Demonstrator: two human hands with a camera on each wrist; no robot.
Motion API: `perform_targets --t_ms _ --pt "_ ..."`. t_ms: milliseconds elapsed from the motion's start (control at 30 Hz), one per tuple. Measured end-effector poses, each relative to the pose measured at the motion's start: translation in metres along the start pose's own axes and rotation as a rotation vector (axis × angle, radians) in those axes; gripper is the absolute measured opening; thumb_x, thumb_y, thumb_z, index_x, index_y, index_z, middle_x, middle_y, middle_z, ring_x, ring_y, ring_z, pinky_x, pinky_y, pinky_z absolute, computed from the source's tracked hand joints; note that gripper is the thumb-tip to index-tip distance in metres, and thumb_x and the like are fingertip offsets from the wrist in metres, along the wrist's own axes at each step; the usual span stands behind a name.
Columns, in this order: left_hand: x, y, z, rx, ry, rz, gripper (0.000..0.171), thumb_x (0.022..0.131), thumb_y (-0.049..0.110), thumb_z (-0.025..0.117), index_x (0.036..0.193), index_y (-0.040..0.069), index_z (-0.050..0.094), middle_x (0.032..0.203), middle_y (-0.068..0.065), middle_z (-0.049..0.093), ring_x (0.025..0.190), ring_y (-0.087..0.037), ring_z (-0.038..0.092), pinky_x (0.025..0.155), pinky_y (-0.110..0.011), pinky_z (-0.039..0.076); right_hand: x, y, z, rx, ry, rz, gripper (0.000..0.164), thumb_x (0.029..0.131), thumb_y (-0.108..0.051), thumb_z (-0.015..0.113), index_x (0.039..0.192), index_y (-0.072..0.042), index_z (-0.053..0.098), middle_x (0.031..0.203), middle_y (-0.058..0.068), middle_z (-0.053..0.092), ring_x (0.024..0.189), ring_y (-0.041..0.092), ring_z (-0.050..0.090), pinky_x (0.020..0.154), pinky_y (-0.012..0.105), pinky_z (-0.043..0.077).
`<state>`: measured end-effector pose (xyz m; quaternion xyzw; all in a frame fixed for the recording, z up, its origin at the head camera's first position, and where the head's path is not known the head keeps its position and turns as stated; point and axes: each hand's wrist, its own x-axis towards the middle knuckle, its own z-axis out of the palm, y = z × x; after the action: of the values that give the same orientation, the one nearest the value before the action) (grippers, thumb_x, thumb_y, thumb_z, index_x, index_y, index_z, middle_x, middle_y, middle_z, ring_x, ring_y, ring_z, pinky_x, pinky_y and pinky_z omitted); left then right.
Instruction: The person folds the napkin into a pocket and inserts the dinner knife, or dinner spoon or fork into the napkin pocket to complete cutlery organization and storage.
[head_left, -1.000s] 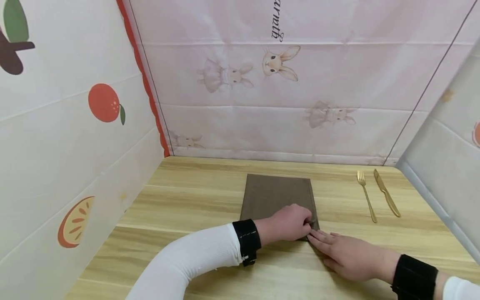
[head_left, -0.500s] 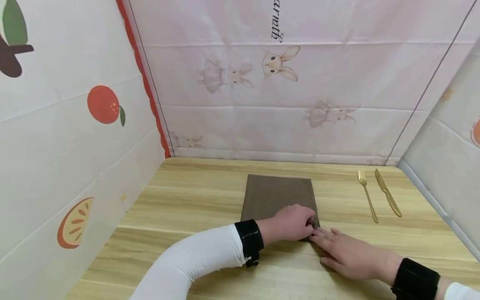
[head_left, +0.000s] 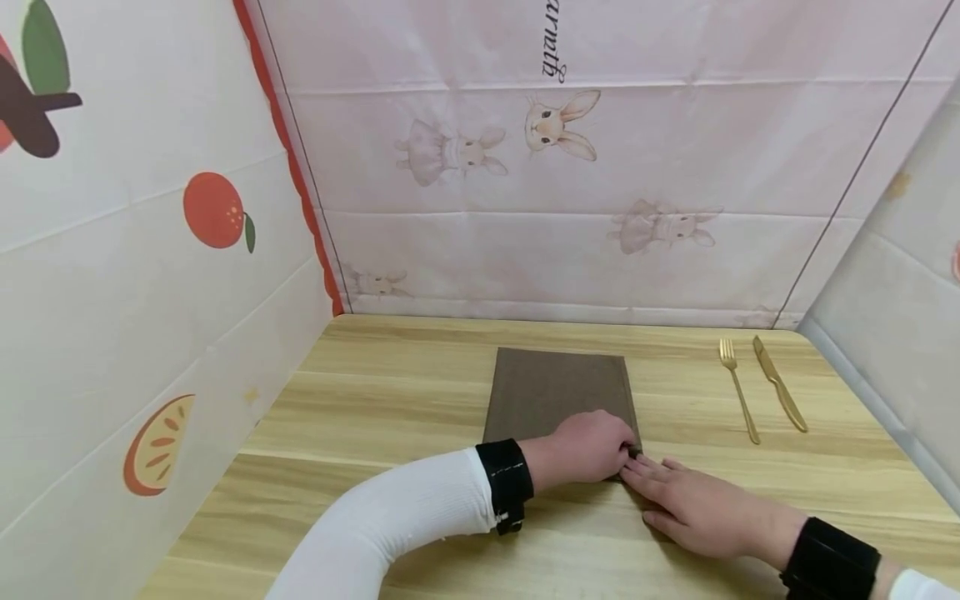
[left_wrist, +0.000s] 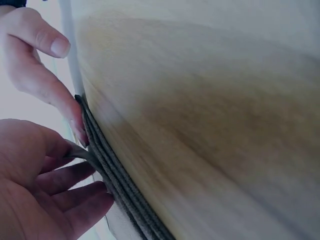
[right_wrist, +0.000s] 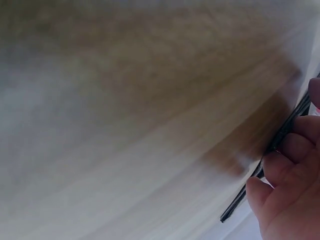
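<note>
A brown cloth napkin (head_left: 553, 385), folded into a flat rectangle, lies on the wooden table. At its near right corner my left hand (head_left: 588, 446) pinches the top layer between thumb and finger. That layer is lifted a little off the stack of folds (left_wrist: 127, 192) in the left wrist view, the other fingers loosely bent below it. My right hand (head_left: 697, 508) reaches in from the right, fingers mostly straight, its fingertips at the same corner. The right wrist view catches the napkin's dark layered edge (right_wrist: 232, 206) beside bent fingers.
A gold fork (head_left: 738, 392) and a gold knife (head_left: 780, 385) lie side by side at the right on the wooden table (head_left: 390, 375). Printed cloth walls (head_left: 480, 250) enclose the table at the back and both sides.
My left hand has shifted slightly to the right along the napkin's corner, still pinching it. The right hand stays almost in place, fingertips at the corner.
</note>
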<state>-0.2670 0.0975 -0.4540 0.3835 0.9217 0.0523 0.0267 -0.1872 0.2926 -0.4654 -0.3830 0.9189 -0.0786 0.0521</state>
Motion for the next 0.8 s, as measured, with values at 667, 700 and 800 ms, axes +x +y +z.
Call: perform_targets --t_ms 667,700,800 --pt "-0.0025 -0.0030 -0.0038 -0.153 0.016 -0.004 0.017 0.103 0.024 0.057 0.107 0.028 0.073 0.097 0.017 0.071 0.083 0.005 0.061 0.073 -0.013 0.048 -0.0015 -0.0010 0.0051 -0.038 0.049 -0.028 0.059 0.108 -0.042 0.049 0.157 -0.009 0.042 0.163 0.010 0.042 0.148 0.031 0.046 0.111 0.048 0.048" --pt "-0.0028 -0.0040 -0.0044 -0.166 0.027 0.002 0.016 0.103 0.023 0.056 0.104 0.027 0.072 0.095 0.017 0.070 0.081 0.005 0.060 0.072 -0.013 0.047 -0.0014 -0.0006 0.0057 -0.038 0.049 -0.027 0.059 0.108 -0.042 0.048 0.157 -0.009 0.042 0.163 0.009 0.042 0.148 0.031 0.045 0.111 0.048 0.048" --pt "-0.0042 -0.0088 -0.0068 -0.236 0.063 0.013 0.017 0.104 0.022 0.055 0.104 0.024 0.072 0.092 0.015 0.069 0.078 0.003 0.059 0.070 -0.013 0.046 -0.0008 0.0011 0.0078 -0.021 0.028 -0.009 0.060 0.109 -0.044 0.047 0.157 -0.010 0.042 0.164 0.007 0.040 0.149 0.030 0.044 0.112 0.049 0.047"
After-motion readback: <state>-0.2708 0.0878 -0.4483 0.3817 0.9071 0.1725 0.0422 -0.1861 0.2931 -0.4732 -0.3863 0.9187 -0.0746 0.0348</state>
